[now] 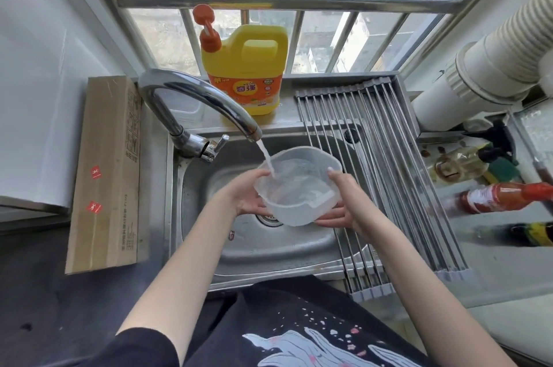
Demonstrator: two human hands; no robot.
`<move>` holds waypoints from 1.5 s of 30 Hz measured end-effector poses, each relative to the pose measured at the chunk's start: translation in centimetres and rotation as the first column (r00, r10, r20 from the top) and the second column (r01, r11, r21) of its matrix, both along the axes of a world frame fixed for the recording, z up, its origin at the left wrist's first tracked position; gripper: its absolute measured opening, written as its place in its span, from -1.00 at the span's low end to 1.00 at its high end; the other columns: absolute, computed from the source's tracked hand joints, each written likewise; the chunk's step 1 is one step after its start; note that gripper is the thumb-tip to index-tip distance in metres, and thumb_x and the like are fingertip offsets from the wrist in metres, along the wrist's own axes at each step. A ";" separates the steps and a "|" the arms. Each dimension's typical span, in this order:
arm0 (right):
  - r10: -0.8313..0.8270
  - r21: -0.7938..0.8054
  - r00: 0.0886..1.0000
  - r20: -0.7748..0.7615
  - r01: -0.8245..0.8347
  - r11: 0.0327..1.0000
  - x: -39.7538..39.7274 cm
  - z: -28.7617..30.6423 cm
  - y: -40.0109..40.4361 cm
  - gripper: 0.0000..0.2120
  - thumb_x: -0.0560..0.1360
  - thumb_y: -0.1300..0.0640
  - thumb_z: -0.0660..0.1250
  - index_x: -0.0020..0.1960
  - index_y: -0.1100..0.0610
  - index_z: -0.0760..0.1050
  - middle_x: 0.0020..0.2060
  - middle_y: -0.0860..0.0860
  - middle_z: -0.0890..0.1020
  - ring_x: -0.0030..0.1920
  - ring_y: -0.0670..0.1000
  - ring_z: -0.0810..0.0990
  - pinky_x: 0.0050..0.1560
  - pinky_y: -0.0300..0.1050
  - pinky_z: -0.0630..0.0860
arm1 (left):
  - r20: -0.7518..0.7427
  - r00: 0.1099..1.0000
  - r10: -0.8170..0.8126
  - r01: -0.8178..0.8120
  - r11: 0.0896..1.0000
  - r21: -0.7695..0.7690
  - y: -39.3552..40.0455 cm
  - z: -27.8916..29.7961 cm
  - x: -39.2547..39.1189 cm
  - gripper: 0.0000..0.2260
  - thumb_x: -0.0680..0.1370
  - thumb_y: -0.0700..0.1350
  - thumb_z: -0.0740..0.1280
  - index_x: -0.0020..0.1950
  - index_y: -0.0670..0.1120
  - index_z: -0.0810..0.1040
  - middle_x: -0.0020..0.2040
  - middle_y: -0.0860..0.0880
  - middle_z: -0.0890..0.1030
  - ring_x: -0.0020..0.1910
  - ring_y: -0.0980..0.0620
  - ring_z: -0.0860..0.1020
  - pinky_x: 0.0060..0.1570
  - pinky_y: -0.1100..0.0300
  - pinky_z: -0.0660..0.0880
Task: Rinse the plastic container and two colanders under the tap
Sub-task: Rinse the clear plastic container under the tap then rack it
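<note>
My two bare forearms reach forward from my dark patterned top over the front edge of a steel sink (209,250). My left hand (244,197) cups the near-left side of a clear plastic container (299,187), fingers curled under its base and the thumb along its rim. My right hand (341,205) grasps the opposite side, fingers spread beneath the bottom and the thumb hooked over the far-right rim. Both hands are closed on the container, which hangs above the sink drain, tilted a little toward me.

Just beyond my left fingers, a stream of water (266,158) falls from the tap (206,103) into the container's far-left inner wall, and water pools inside. So the first item is being rinsed now; I judge it not yet finished, since it holds water that must be tipped out.

To the right of my right fingers a roll-up drying rack (386,175) lies across the sink's edge, with nothing on it. I see no colanders anywhere in view, so both appear to be left to do, and I cannot tell where they are.

Farther right of the rack stand sauce bottles (496,197). Beyond the tap, on the window ledge, sits a yellow dish soap jug (245,67). To the left of my left arm lies a long cardboard box (107,175).
</note>
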State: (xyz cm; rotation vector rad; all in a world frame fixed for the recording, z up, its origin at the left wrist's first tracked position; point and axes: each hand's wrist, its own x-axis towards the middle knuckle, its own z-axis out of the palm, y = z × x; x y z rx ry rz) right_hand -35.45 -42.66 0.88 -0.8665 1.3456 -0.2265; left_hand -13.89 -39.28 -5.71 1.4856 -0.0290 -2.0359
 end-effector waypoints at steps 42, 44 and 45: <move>0.191 -0.808 0.785 -0.589 -0.571 -0.144 -3.7 -6.1 7.3 -0.32 0.32 0.41 0.29 0.38 0.08 0.24 0.33 0.04 0.35 0.40 0.14 0.28 0.27 0.01 0.45 | 0.384 0.923 -0.030 0.024 1.000 0.020 6.2 -1.2 2.3 -0.82 0.53 -0.39 0.26 -0.06 -0.11 0.48 -0.15 -0.12 0.61 -0.22 0.01 0.60 -0.43 0.23 0.60; 0.198 -0.807 0.784 -0.588 -0.553 -0.207 -4.3 -6.3 7.3 -0.38 0.41 0.36 0.23 0.41 0.05 0.18 0.34 0.06 0.35 0.46 0.09 0.21 0.46 -0.08 0.22 | 0.395 0.918 -0.022 0.016 1.000 0.019 6.4 -0.9 2.3 -0.81 0.53 -0.40 0.24 -0.05 -0.11 0.49 -0.16 -0.11 0.61 -0.24 0.01 0.60 -0.49 0.25 0.56; 0.194 -0.807 0.786 -0.587 -0.550 -0.217 -4.4 -6.3 7.5 -0.38 0.43 0.36 0.23 0.42 0.04 0.17 0.34 0.06 0.35 0.49 0.06 0.17 0.48 -0.10 0.17 | 0.396 0.918 -0.018 0.012 1.000 0.018 6.5 -0.8 2.3 -0.81 0.53 -0.40 0.24 -0.03 -0.12 0.49 -0.16 -0.11 0.61 -0.23 0.01 0.60 -0.49 0.26 0.56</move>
